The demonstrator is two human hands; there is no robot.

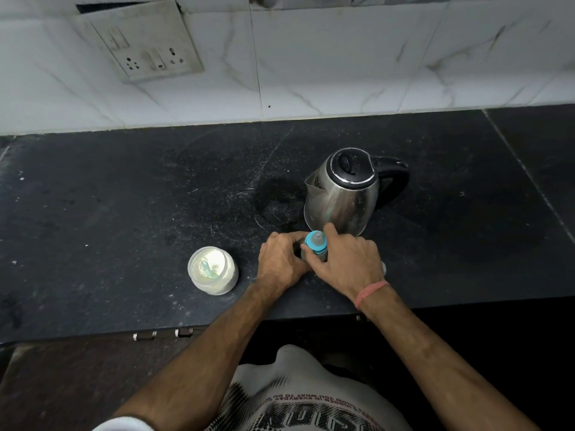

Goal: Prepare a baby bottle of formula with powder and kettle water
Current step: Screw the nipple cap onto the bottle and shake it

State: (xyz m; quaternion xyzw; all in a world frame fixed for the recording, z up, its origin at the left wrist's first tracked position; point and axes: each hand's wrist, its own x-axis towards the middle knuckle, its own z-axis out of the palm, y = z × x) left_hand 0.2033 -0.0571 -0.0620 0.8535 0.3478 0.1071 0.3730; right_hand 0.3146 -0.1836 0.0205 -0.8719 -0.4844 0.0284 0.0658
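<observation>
A baby bottle point(315, 242) with a blue collar and clear teat stands upright on the black counter point(124, 213), just in front of the steel kettle point(342, 194). My left hand point(281, 259) wraps the bottle's body from the left. My right hand point(350, 259) grips it from the right, fingers curled around the blue collar. The bottle's lower body is hidden by both hands. An open jar of white formula powder point(213, 270) with a pale blue scoop lying in it stands to the left of my hands.
The kettle's black handle point(395, 178) points right and its lid is down. A tiled wall with a socket plate point(146, 42) rises behind the counter. The counter's front edge point(217, 325) runs just under my forearms. A small whitish object point(384, 267) peeks out beside my right hand.
</observation>
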